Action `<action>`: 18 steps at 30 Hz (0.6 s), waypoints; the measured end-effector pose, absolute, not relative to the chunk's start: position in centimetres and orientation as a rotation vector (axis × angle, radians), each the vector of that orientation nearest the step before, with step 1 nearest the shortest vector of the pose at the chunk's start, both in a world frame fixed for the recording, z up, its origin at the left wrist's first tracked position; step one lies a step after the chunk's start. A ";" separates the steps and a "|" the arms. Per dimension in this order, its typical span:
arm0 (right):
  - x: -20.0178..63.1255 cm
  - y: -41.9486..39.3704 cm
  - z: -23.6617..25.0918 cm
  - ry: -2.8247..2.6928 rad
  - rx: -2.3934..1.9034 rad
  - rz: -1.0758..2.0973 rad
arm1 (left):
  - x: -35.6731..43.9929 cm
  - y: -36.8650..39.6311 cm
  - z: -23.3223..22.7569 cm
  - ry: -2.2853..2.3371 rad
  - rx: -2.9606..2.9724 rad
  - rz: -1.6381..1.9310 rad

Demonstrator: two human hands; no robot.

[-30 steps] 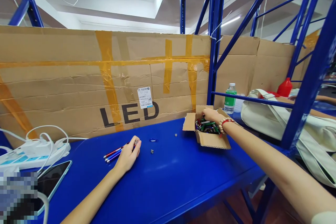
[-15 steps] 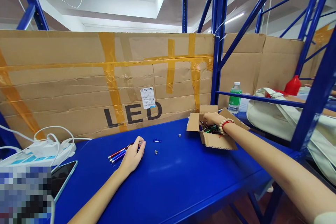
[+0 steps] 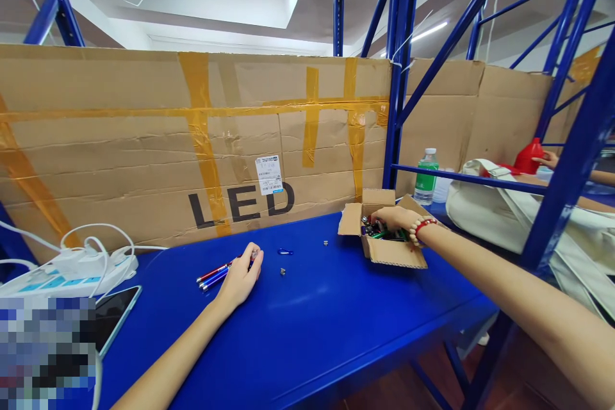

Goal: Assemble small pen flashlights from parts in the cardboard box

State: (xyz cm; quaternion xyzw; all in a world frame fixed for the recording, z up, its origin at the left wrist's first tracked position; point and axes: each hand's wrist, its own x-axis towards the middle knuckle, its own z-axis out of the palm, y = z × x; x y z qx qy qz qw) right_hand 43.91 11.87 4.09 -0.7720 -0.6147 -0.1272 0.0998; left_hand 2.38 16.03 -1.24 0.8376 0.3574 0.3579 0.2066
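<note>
My left hand (image 3: 240, 278) rests on the blue table (image 3: 312, 327) and holds the ends of a few thin red and blue pens (image 3: 214, 273) that lie flat. My right hand (image 3: 391, 218), with a red and white bead bracelet on the wrist, reaches into a small open cardboard box (image 3: 384, 251) full of small green, red and dark parts. Its fingers are down among the parts; what they grip is hidden. Between the hands lie a small blue clip (image 3: 285, 252) and two tiny metal pieces (image 3: 282, 271).
A tall cardboard sheet marked LED (image 3: 192, 141) walls off the table's back. A white power strip with cables (image 3: 67, 269) and a phone (image 3: 113, 314) lie at the left. Blue rack posts (image 3: 398, 77) stand right, with a green-labelled bottle (image 3: 425, 178), a white bag (image 3: 504, 211) and another person's hand (image 3: 545, 159).
My right hand has shifted slightly within the box. My left hand stays on the pens. The camera view has drifted a little.
</note>
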 end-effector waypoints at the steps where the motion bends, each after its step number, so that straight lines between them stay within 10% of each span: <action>1: 43.7 11.6 4.0 -1.893 -2.289 -0.343 | 2.4 16.1 -1.3 0.995 2.337 0.999; 18: 29.7 10.0 8.1 -2.192 -1.681 -0.729 | 2.4 16.8 -1.8 0.999 2.343 0.932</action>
